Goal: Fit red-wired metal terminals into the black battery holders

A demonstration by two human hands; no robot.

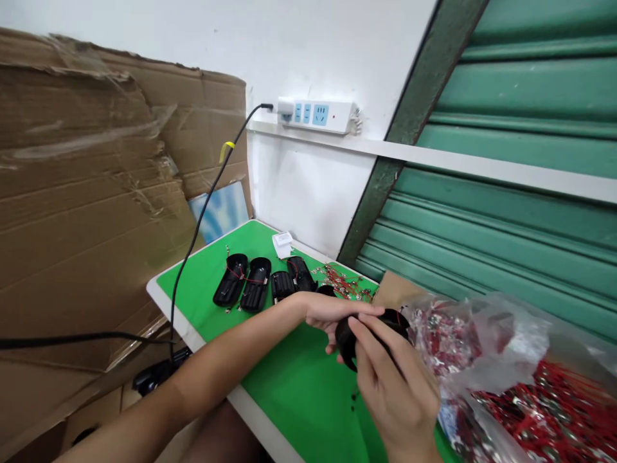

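The left hand (330,311) and right hand (398,382) pinch a black case (346,342) above the tabletop (308,386), between front and wall-side edges; left forearm (226,347) crosses the front edge, right fingers (378,350) bent.

Held casing (346,339) blk; loose casings (256,292) blk w/ red wires (258,281). Worktop (299,373) grn, edge (176,316) white. Bagged wires (563,402) red, w/ silvery metal bits (534,419). Shutter (525,90) grn; cardboard (87,199) brn. Power strip (341,120) white w/ lt-blue sockets (321,115); cable (207,199) blk, tag (225,151) yellow. Panel (222,213) blue/white, prob. streaked, tho partly hidden.
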